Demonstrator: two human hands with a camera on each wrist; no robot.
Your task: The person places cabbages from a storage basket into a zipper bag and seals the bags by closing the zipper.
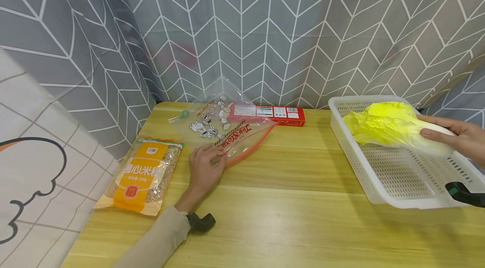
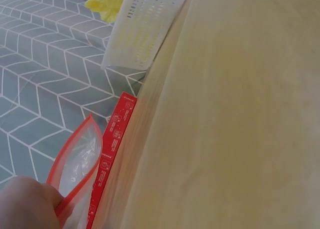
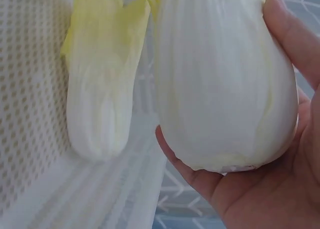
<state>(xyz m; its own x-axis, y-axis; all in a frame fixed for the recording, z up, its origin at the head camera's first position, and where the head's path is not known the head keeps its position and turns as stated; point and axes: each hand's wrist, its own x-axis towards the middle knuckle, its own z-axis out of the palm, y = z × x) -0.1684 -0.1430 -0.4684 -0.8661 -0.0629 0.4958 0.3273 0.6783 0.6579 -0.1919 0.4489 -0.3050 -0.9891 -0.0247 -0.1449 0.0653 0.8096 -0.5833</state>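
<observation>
My left hand (image 1: 206,166) pinches the red zip edge of a clear plastic zip bag (image 1: 212,122) printed with cartoon figures and "Toy Story" lettering. In the left wrist view, the mouth of the bag gapes a little beside the hand (image 2: 30,204). Over at the right, my right hand (image 1: 464,135) grips the white base of a napa cabbage (image 3: 225,84), held at the white plastic basket (image 1: 373,183). A second napa cabbage (image 3: 102,99) lies in that basket, seen in the right wrist view. Fingers behind the held cabbage are partly hidden.
Behind the bag, a red box (image 1: 289,116) lies along the table's back edge. An orange and clear food packet (image 1: 142,175) is left of my left hand. A patterned curtain (image 1: 242,28) hangs behind the wooden table (image 1: 273,217).
</observation>
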